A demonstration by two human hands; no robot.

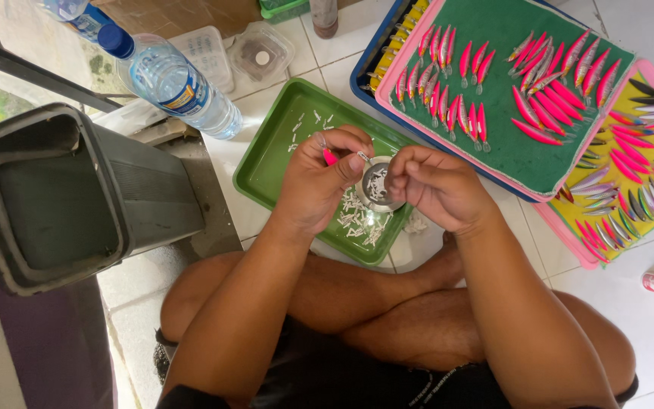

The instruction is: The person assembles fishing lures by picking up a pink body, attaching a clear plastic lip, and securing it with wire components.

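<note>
- Step in hand: left hand (318,178) pinches a pink plastic fishing lure (330,157); right hand (434,185) pinches a tiny metal fitting (362,157) against it.
- Both hover over the small round metal cup (376,184) and green plastic tray (281,132).
- Next likely needs fine alignment.

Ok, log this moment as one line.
left hand: pinches pink lure | right hand: fingertips at its tip | below: round metal cup, green tray

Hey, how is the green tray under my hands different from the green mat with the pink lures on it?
The green tray is a glossy, raised-rim plastic dish on the floor tiles; the green mat looks flat and matte, lying in a pink-rimmed tray stacked over others. The green tray holds scattered small white pieces and a little metal cup; the green mat holds pink lures laid in rows. The left hand and right hand work over the tray, not the mat. Both are green and rectangular.
</note>
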